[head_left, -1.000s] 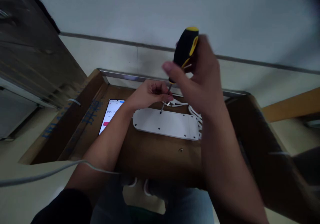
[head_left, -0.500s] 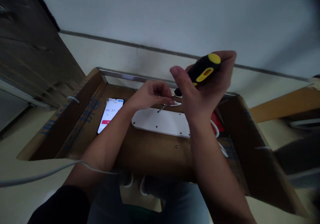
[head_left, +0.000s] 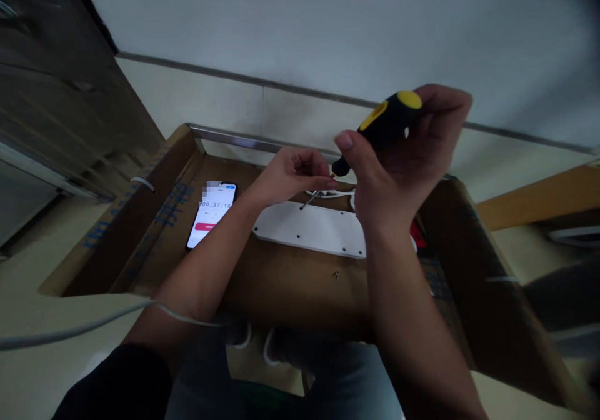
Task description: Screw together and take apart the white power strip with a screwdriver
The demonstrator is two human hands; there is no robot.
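Note:
A black and yellow screwdriver (head_left: 384,126) slants down to the left, its tip at a hole in a long white casing (head_left: 323,231) that looks like the back of a power strip. My right hand (head_left: 407,176) is closed around the handle, thumb along its near side. Lower down, my left hand (head_left: 300,173) pinches the thin shaft between thumb and fingers. Several dark screw holes dot the casing, whose right end is hidden behind my right wrist. A few small screws (head_left: 336,275) lie on the cardboard in front of it.
The casing lies in a shallow cardboard box (head_left: 285,282) over my legs. On the left is a phone (head_left: 210,217) with a running timer. White cable (head_left: 344,193) lies behind the casing, and something red (head_left: 419,236) is at the right. A wall rises just beyond.
My right hand has turned on the screwdriver, rolling the handle's yellow inset up to the other side. My left hand stays at the shaft. The whole view has shifted slightly.

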